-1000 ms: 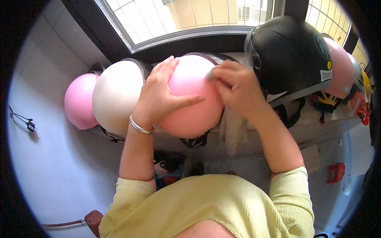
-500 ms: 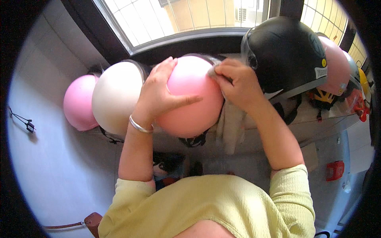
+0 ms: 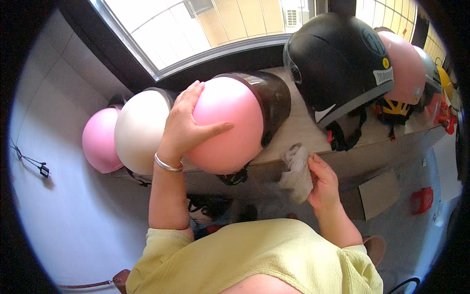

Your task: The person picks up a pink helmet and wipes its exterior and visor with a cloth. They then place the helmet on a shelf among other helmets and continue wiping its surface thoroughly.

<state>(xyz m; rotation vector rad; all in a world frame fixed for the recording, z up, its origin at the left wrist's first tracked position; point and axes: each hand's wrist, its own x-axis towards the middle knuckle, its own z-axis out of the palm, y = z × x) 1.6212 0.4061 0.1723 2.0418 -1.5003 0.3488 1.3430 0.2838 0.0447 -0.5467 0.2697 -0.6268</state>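
My left hand, a silver bangle at its wrist, lies with fingers spread on the left side of a glossy pink helmet. A dark visor shows at this helmet's right side, and a black strap hangs beneath it. In front of the shelf edge, my right hand grips a crumpled greyish cloth, apart from the helmet. Just left of the pink helmet stands a cream-white helmet, partly behind my left hand. Beyond it sits a smaller pink helmet.
The helmets stand on a wooden shelf below a barred window. Farther right are a large black helmet, a pale pink helmet and more helmets. Dark items lie under the shelf. A cable hangs on the left wall.
My right hand has drawn the cloth off the pink helmet's right side, down and toward me. My left hand stays on the helmet. The helmet's dark visor now shows more fully.
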